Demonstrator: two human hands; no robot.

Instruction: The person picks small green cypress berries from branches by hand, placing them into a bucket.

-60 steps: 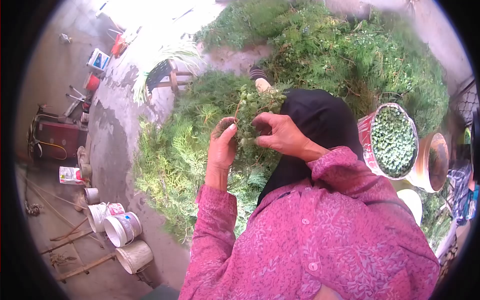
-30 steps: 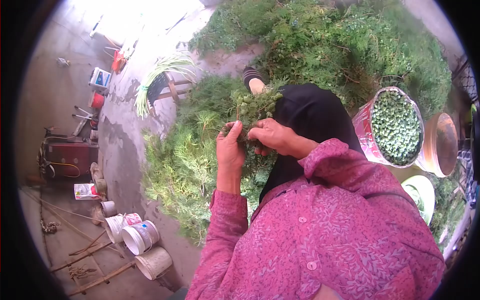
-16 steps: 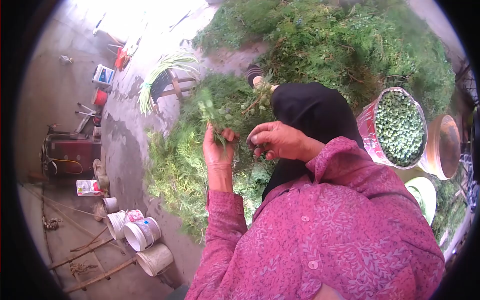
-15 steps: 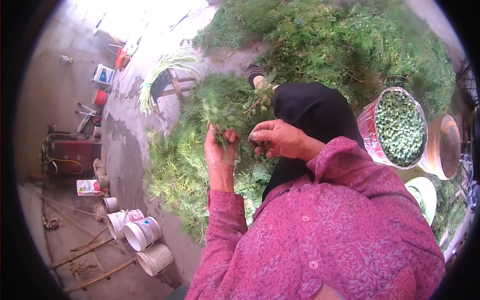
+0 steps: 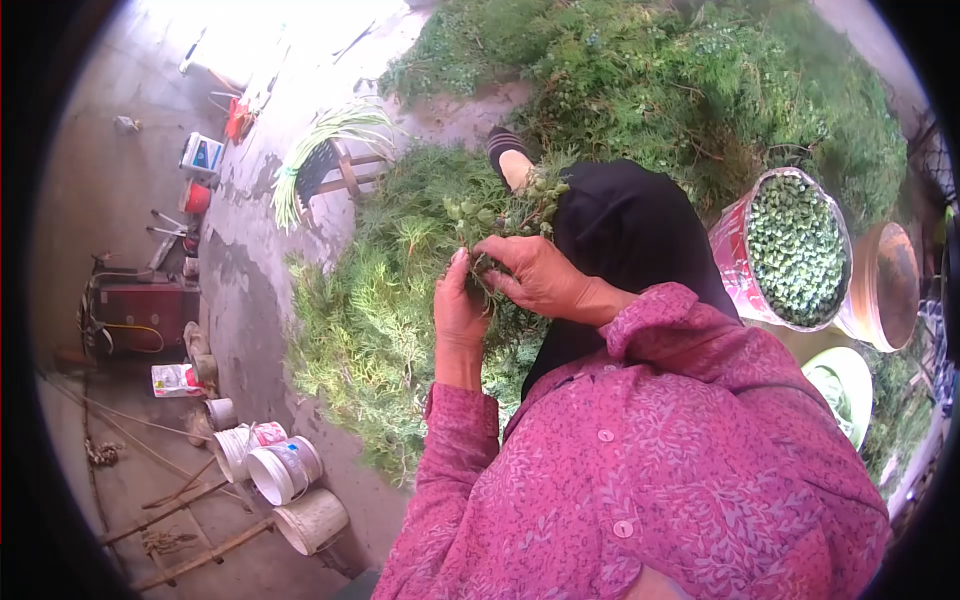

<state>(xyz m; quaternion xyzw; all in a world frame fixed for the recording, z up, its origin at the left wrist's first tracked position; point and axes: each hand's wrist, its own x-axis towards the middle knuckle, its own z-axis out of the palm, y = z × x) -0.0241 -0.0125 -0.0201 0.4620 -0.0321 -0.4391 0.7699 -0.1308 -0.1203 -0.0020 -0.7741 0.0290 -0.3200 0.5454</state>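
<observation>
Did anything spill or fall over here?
Nothing looks spilled. The red tub of green berries stands upright and full. Cut greenery lies heaped across the floor; the left hand and right hand grip one sprig.

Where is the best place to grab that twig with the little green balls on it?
Low on the stem end of the sprig, coming from below, where the left hand and right hand meet on it. The bushy top fans out beyond the hands and carries the green balls, so pinching there would likely crush them or knock them off.
</observation>
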